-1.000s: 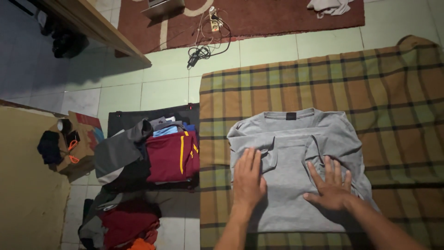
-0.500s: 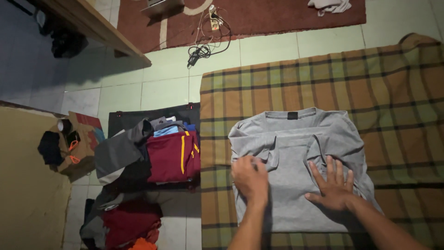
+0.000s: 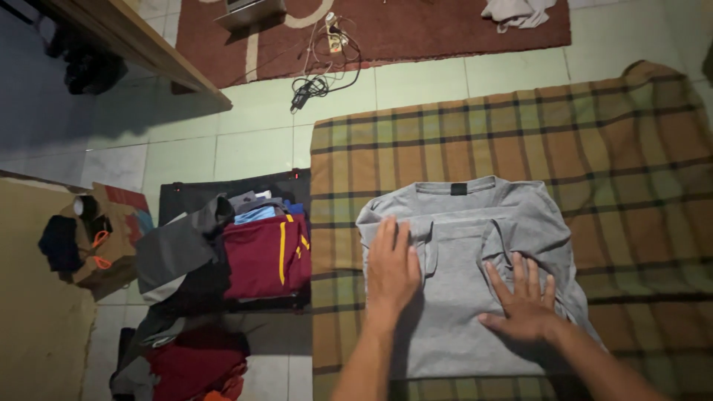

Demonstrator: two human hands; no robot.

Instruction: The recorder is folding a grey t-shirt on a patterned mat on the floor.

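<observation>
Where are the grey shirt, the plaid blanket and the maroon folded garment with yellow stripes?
grey shirt (image 3: 454, 223): head view, on the chest below the collar.
plaid blanket (image 3: 594, 141): head view, on a bare part right of and beyond the shirt.
maroon folded garment (image 3: 256, 256): head view, on its top face, left of the yellow stripes.

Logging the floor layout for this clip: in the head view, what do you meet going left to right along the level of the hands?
Brown paper bag → maroon folded garment with yellow stripes → left hand flat on the grey shirt → right hand also flat on it → bare plaid blanket.
</observation>
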